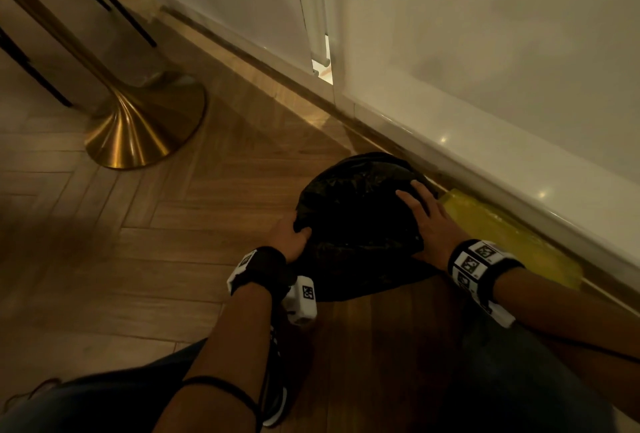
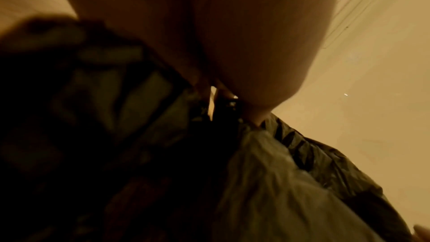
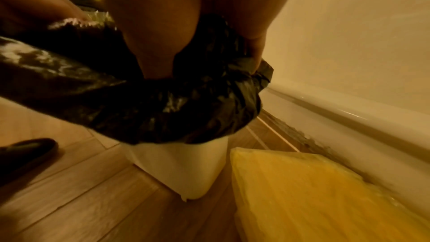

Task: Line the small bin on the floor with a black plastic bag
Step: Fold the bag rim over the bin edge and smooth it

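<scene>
Bin: a small white bin [image 3: 186,168] stands on the wooden floor [image 1: 180,211], in the lower middle of the head view, close to the white skirting board [image 1: 485,141]. From above it is hidden under the bag; the right wrist view shows its white side.
Bag: a black plastic bag [image 1: 360,211] lies over the top of the bin. Its edge is bunched up and folded down over the rim. A loose flap of it hangs toward the person.
Left hand: the left hand [image 1: 289,237] is at the near left side of the bag. Its fingers curl around a fold of the plastic and hold it tight.
Right hand: the right hand [image 1: 427,221] is on the right side of the bag, fingers spread over the top and bent down over the edge, with the thumb on the plastic, so it holds the bag there.
Yellow thing: a flat yellow bag or pad [image 1: 512,238] lies on the floor just right of the bin, along the wall.
Table: a shiny gold table foot [image 1: 145,127] stands in the upper left of the head view.
Shoe: a dark shoe [image 3: 25,154] is at the left edge of the right wrist view.
</scene>
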`<move>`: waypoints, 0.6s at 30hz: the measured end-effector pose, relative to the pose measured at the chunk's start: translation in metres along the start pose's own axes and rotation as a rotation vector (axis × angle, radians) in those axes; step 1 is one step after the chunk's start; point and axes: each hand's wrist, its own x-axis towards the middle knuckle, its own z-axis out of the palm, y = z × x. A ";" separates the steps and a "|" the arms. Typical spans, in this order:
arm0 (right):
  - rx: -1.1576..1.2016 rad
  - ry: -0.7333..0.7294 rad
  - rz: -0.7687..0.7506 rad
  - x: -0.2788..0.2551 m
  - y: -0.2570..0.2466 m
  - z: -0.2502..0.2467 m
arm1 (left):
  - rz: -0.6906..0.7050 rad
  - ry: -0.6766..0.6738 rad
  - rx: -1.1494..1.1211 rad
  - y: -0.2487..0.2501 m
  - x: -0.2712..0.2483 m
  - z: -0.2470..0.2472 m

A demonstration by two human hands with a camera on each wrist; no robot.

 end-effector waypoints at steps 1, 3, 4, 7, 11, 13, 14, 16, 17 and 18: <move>-0.006 0.000 0.004 0.002 -0.001 0.000 | -0.011 -0.009 -0.010 0.000 0.000 0.002; -0.010 -0.019 0.003 0.004 -0.004 0.000 | -0.031 -0.027 0.002 -0.001 0.001 0.003; -0.005 -0.039 -0.002 0.004 -0.004 0.000 | -0.027 -0.038 0.010 0.001 0.000 0.003; 0.018 -0.139 -0.003 0.001 -0.003 -0.009 | -0.009 0.007 0.082 0.009 -0.003 -0.002; 0.017 -0.021 0.100 -0.003 -0.014 -0.029 | 0.119 0.513 0.339 0.036 -0.007 -0.009; 0.076 0.120 0.206 0.005 -0.016 -0.034 | 0.243 0.475 0.266 0.062 -0.002 -0.007; 0.133 0.131 0.280 0.011 -0.016 -0.035 | 0.278 0.346 0.279 0.072 0.006 -0.005; 0.214 -0.001 0.408 0.024 -0.013 -0.035 | 0.277 -0.030 0.426 0.090 0.025 0.000; 0.234 -0.085 0.448 0.028 -0.011 -0.034 | 0.247 -0.213 0.490 0.096 0.035 0.004; 0.244 -0.146 0.464 0.030 -0.012 -0.033 | 0.197 -0.366 0.521 0.100 0.045 0.009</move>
